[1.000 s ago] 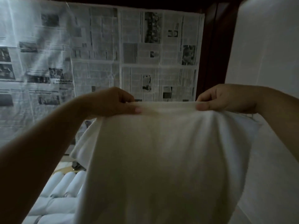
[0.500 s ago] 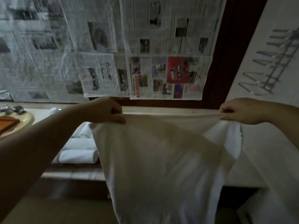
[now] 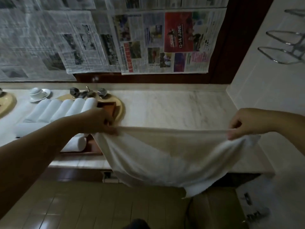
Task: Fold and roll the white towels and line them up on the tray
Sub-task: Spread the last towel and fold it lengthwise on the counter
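A white towel hangs stretched between my hands over the front of the marble counter. My left hand pinches its top left corner and my right hand pinches its top right corner. The towel's lower part droops past the counter's front edge. To the left, several rolled white towels lie side by side on a brown wooden tray. One more roll lies nearer the tray's front, partly hidden by my left arm.
A round gold basin with chrome taps lies behind the tray. A white cup on a saucer stands at the back left. Newspapers cover the wall behind. A tiled wall with a metal rack stands on the right.
The view has tilted down from the wall to the counter. My hands have moved apart and lowered the towel, which now hangs spread over the counter's front.
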A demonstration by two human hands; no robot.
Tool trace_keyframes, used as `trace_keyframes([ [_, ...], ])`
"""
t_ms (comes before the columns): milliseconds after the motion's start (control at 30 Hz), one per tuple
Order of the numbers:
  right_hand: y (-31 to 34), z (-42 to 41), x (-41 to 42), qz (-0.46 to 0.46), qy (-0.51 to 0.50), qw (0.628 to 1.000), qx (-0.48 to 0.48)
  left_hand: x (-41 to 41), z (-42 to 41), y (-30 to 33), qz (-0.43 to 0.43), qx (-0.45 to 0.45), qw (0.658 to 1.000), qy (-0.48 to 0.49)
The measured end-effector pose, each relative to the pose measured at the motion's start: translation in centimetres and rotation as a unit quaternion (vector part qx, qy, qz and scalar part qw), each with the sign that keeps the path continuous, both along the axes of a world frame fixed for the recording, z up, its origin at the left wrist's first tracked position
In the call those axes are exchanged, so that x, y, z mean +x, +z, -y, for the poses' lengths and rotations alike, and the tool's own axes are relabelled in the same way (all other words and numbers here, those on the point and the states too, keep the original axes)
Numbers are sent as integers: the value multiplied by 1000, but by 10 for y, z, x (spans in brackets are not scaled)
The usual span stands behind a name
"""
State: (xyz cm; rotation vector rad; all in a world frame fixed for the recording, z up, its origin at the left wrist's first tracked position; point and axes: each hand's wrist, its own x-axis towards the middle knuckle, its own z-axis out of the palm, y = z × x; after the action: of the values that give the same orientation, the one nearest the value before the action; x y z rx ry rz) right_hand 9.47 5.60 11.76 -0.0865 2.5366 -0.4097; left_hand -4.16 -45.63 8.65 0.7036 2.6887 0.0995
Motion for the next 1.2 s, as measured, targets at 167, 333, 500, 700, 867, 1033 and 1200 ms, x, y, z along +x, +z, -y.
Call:
trace_keyframes([
  [167, -35, -25, -31, 94, 33, 990, 96, -23, 4, -36, 74, -84, 993, -37],
  [333, -70, -55, -75, 21, -4, 991, 136, -69, 5, -62, 42, -11, 999, 14],
  [500, -101, -75, -141, -43, -109, 986, 119, -139, -10, -79, -13, 48, 998, 31],
  [700, -138, -97, -249, -129, -197, 962, 136, -250, -40, -112, -49, 122, 987, 91],
  [867, -187, -87, -327, -95, -224, 947, 208, -322, -71, -165, -42, 100, 977, 186],
  [1033, -242, -87, -369, -29, -269, 941, 204, -355, -93, -211, -65, 22, 968, 242],
  [1200, -270, -104, -405, -95, -379, 912, 125, -395, -104, -229, -100, 43, 952, 287],
])
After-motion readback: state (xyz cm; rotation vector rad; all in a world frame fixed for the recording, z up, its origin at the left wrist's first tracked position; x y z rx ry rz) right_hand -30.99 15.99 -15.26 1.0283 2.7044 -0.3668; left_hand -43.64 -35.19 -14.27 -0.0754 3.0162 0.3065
